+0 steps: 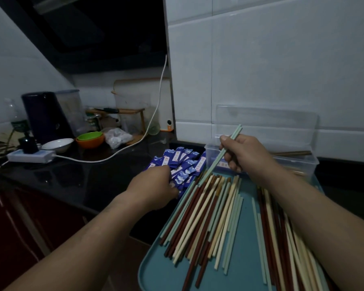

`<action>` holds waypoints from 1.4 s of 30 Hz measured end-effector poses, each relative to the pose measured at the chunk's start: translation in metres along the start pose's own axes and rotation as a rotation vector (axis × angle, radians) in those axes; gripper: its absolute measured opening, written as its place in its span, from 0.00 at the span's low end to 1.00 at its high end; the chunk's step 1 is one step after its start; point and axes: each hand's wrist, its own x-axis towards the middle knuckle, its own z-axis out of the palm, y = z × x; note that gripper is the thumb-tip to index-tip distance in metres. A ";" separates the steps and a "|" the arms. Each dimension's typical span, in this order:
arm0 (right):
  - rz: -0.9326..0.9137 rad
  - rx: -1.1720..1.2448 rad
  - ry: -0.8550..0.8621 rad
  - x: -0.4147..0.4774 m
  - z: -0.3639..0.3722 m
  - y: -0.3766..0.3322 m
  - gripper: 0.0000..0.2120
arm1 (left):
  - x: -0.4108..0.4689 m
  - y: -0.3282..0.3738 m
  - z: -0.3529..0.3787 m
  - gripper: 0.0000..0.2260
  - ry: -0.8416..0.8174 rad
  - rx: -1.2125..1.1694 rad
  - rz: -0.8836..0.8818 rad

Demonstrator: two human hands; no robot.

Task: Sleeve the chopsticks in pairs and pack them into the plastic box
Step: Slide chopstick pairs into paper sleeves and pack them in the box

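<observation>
My right hand (245,153) grips pale green chopsticks (223,152) that slant up over the near edge of the clear plastic box (303,162), whose lid stands open against the tiled wall. A few sleeved chopsticks lie inside the box. My left hand (156,185) reaches into the pile of blue paper sleeves (183,162) on the dark counter, its fingertips curled among them; whether it holds one is hidden. Several loose green, cream and dark red chopsticks (208,215) lie on the teal tray (240,274).
To the left on the black counter are a white power strip (29,155) with a white cable, a white bowl (58,144), green and orange bowls (90,139), a dark appliance (43,114) and a plastic bag. A white tiled wall rises behind the box.
</observation>
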 end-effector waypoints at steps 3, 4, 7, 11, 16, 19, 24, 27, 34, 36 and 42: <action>-0.011 0.017 0.022 0.001 -0.002 -0.001 0.17 | 0.002 0.005 -0.006 0.07 0.081 -0.078 0.036; -0.013 0.024 0.041 0.001 -0.004 -0.002 0.17 | 0.004 0.009 -0.008 0.06 0.106 -0.127 0.064; -0.025 0.072 0.116 0.003 -0.011 -0.006 0.16 | 0.009 0.023 -0.009 0.07 0.110 -0.283 0.149; -0.058 0.179 0.215 0.002 -0.017 -0.014 0.15 | 0.016 0.037 0.004 0.07 0.073 -0.418 0.278; -0.138 0.250 0.352 0.001 -0.028 -0.022 0.13 | 0.036 0.046 0.015 0.17 0.135 -0.480 0.383; -0.166 0.282 0.435 0.005 -0.037 -0.023 0.13 | 0.047 0.048 0.023 0.15 0.173 -0.503 0.429; -0.172 0.308 0.485 0.010 -0.046 -0.020 0.14 | 0.053 0.049 0.034 0.14 0.223 -0.554 0.467; -0.165 0.275 0.452 0.011 -0.044 -0.016 0.15 | 0.053 0.048 0.038 0.15 0.226 -0.579 0.475; -0.186 0.181 0.369 0.008 -0.034 -0.013 0.14 | 0.050 0.048 0.036 0.17 0.196 -0.621 0.506; -0.172 0.112 0.264 0.004 -0.031 -0.013 0.14 | 0.049 0.049 0.034 0.18 0.208 -0.639 0.525; -0.095 -0.003 -0.005 -0.003 -0.010 -0.011 0.11 | 0.049 0.052 0.031 0.17 0.162 -0.749 0.496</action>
